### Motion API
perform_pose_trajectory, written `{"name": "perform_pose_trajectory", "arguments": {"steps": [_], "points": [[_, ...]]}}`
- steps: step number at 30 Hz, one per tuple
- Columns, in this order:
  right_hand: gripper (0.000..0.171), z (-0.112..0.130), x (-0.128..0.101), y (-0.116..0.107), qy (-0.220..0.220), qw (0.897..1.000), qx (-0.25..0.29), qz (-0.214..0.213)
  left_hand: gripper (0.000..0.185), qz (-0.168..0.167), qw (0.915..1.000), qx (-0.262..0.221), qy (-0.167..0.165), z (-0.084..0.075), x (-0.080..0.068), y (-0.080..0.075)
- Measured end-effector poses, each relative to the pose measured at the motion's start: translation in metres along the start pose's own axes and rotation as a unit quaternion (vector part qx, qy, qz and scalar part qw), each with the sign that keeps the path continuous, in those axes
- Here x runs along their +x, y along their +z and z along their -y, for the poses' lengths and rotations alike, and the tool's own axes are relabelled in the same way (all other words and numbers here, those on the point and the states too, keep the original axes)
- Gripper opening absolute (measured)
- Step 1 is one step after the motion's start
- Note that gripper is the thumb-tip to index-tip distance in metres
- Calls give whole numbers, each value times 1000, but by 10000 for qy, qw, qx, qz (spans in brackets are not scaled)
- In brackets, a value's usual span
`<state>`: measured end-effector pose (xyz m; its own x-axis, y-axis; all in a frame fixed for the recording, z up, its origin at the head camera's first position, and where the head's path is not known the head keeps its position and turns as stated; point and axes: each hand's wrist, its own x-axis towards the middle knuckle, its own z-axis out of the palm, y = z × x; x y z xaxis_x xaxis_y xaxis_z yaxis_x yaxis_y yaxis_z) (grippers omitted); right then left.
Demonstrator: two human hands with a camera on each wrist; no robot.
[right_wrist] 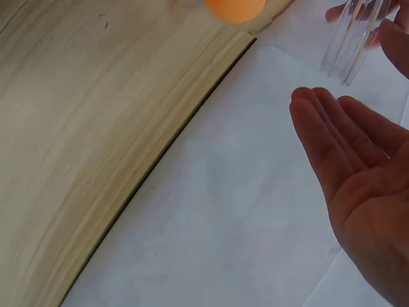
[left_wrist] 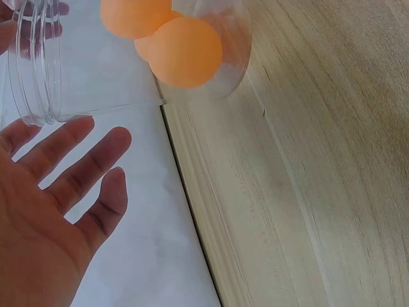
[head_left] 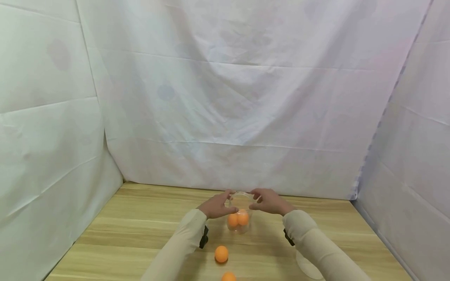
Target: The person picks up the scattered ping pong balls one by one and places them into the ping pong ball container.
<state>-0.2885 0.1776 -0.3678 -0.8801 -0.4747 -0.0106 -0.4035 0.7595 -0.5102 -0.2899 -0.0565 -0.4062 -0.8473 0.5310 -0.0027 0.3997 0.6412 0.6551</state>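
Observation:
A clear plastic jar [head_left: 240,203] with a ringed neck holds orange table tennis balls [head_left: 242,217] in its lower part. At its left side my left hand [head_left: 218,205] holds the neck, thumb in front and index finger behind; the other fingers [left_wrist: 108,147] spread loosely below the jar wall in the left wrist view. My right hand [head_left: 270,201] is at the opposite side of the rim, thumb and fingers apart. In the right wrist view, its extended fingers [right_wrist: 319,134] show a gap from the jar's ringed neck [right_wrist: 354,38].
One loose orange ball [head_left: 221,254] lies on the wooden table [head_left: 147,218] nearer to me, and another orange ball [head_left: 229,277] is cut off by the lower frame edge. A pale round disc [head_left: 307,267] lies partly under my right sleeve. White cloth [head_left: 228,117] hangs behind and at both sides.

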Motion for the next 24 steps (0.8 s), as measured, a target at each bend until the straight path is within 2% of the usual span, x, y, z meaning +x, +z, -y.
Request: {"name": "perform_pose_trajectory", "arguments": {"steps": [7,13,24], "points": [[57,-4,-1,4,-405,9984,338,198,67,60,10000,-71,-19,3,-3,-3],[60,-3,1,11,-662,9966,478,85,67,34,9999,-120,37,10,-5,-4],[64,12,16,28,-231,9961,782,-333,65,-214,9996,-162,128,24,-20,-12]]}}
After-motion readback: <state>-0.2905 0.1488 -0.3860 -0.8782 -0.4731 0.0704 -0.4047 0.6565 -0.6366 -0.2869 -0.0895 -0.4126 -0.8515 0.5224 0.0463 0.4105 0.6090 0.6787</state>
